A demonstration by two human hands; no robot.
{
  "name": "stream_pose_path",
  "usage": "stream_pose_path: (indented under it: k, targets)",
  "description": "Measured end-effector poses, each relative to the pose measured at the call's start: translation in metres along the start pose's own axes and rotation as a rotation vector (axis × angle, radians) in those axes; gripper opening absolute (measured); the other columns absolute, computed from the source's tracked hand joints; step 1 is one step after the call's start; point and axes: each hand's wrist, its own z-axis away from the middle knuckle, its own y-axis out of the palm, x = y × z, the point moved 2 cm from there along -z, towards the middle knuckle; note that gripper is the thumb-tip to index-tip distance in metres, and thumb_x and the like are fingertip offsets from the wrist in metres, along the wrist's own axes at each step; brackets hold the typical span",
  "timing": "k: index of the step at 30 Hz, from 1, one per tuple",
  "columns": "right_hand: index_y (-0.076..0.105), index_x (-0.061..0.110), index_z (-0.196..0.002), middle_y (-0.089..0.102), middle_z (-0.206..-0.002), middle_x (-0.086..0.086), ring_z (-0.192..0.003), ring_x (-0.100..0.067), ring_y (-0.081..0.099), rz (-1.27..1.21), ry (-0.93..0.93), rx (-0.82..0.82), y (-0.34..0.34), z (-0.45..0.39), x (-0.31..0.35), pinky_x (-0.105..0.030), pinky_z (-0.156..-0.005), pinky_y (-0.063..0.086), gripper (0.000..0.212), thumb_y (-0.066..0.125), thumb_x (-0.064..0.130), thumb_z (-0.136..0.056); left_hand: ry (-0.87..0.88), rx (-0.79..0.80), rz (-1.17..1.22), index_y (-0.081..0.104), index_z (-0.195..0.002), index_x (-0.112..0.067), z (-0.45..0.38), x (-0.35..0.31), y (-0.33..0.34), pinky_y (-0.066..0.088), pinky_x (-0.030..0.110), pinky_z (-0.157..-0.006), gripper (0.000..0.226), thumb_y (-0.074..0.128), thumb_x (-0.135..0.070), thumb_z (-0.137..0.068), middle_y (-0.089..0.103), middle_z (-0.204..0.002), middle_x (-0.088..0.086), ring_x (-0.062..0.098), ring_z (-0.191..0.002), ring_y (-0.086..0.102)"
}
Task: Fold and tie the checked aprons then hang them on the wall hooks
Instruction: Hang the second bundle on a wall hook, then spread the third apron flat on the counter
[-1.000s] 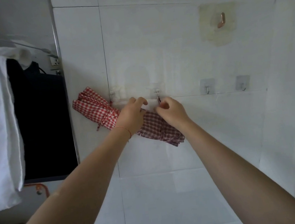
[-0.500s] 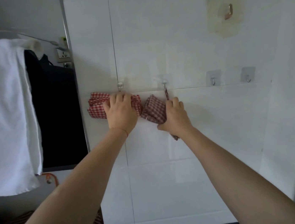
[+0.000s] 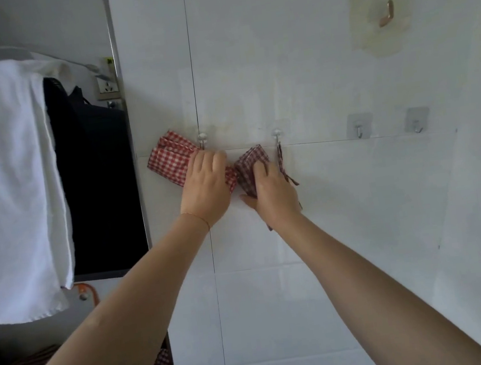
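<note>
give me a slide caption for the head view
Both hands press a folded checked apron against the wall below two hooks.

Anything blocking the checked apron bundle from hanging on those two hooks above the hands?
Nothing visible does. The checked apron lies against the tiled wall just under the two hooks; its strap already hangs from the second. The left hand and right hand press it there.
</note>
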Motion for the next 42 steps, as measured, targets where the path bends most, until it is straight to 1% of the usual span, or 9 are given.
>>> stream_pose_path:
  k: [5,8,15,18,20,22,27,33,42]
  targets:
    - [0.064,0.010,-0.118,0.062,-0.092,-0.014,-0.074,-0.032,0.064,0.242,-0.012,0.028,0.011,0.010,-0.009,-0.034,-0.048,0.048,0.049,0.083,0.022,-0.074,0.169,0.118,-0.117,0.051,-0.139,-0.018,0.016,-0.020,0.020,0.025,0.057,-0.116,0.059,0.052,-0.014,-0.080,0.047,-0.145,0.010,0.037,-0.135,0.039]
    - [0.068,0.013,-0.095,0.062,-0.079,-0.009,-0.065,-0.027,0.062,0.318,0.006,0.054,0.015,0.023,-0.027,-0.029,-0.041,0.042,0.038,0.087,0.011,-0.063,0.148,0.220,-0.228,0.063,-0.126,-0.020,0.017,-0.032,0.034,0.014,0.063,-0.118,0.045,0.055,-0.021,-0.082,0.052,-0.140,0.009,0.035,-0.132,0.042]
    - [0.054,0.010,-0.116,0.053,-0.110,-0.012,-0.095,-0.031,0.055,0.123,-0.131,0.187,0.018,0.026,-0.053,-0.033,-0.059,0.035,0.040,0.068,0.021,-0.080,0.063,0.233,-0.327,0.071,-0.113,-0.018,0.013,-0.053,0.043,-0.007,0.054,-0.119,0.040,0.042,-0.025,-0.086,0.057,-0.135,0.010,0.030,-0.135,0.041]
    - [0.052,0.010,-0.121,0.054,-0.117,-0.011,-0.103,-0.031,0.055,0.016,-0.161,0.209,0.011,0.030,-0.053,-0.032,-0.065,0.034,0.037,0.060,0.026,-0.088,0.067,0.141,-0.352,0.068,-0.110,-0.011,0.027,-0.063,0.043,0.015,0.051,-0.118,0.038,0.047,-0.017,-0.079,0.058,-0.128,0.014,0.033,-0.124,0.048]
    - [0.054,0.011,-0.117,0.063,-0.106,-0.008,-0.092,-0.030,0.063,-0.027,-0.178,0.205,0.007,0.038,-0.050,-0.030,-0.060,0.035,0.027,0.054,0.025,-0.093,0.083,0.077,-0.267,0.066,-0.098,-0.009,0.050,-0.073,0.045,0.040,0.043,-0.090,0.026,0.055,-0.013,-0.075,0.062,-0.103,0.011,0.032,-0.096,0.058]
    - [0.055,0.012,-0.112,0.066,-0.091,-0.006,-0.080,-0.029,0.065,-0.009,-0.210,0.301,0.014,0.056,-0.044,-0.030,-0.055,0.033,0.021,0.048,0.024,-0.097,-0.016,0.232,-0.173,0.064,-0.095,-0.009,0.075,-0.079,0.048,0.036,0.036,-0.066,0.019,0.051,-0.015,-0.082,0.062,-0.090,0.009,0.032,-0.080,0.061]
    - [0.067,0.014,-0.094,0.065,-0.092,-0.002,-0.081,-0.024,0.060,-0.244,-0.015,0.775,0.067,0.119,-0.035,-0.030,-0.064,0.045,0.020,0.047,0.018,-0.092,-0.425,0.915,-0.123,0.061,-0.122,-0.020,0.152,-0.046,0.068,0.046,0.033,-0.083,0.031,0.046,-0.031,-0.097,0.062,-0.120,0.004,0.028,-0.106,0.061]
    - [0.069,0.011,-0.098,0.067,-0.097,-0.001,-0.089,-0.022,0.064,-0.456,0.140,1.015,0.137,0.185,-0.003,-0.037,-0.081,0.056,0.022,0.048,0.017,-0.095,-0.657,1.005,0.055,0.063,-0.120,-0.024,0.255,0.017,0.074,0.050,0.037,-0.090,0.030,0.050,-0.034,-0.095,0.057,-0.127,0.001,0.023,-0.110,0.058]
    - [0.067,0.007,-0.105,0.068,-0.091,-0.006,-0.068,-0.018,0.067,-0.738,0.504,1.374,0.246,0.278,0.134,-0.028,-0.061,0.055,0.018,0.055,0.018,-0.097,-0.898,1.083,-0.012,0.062,-0.123,-0.018,0.408,0.153,0.073,0.042,0.046,-0.102,0.033,0.047,-0.026,-0.094,0.041,-0.134,0.015,0.037,-0.124,0.040]
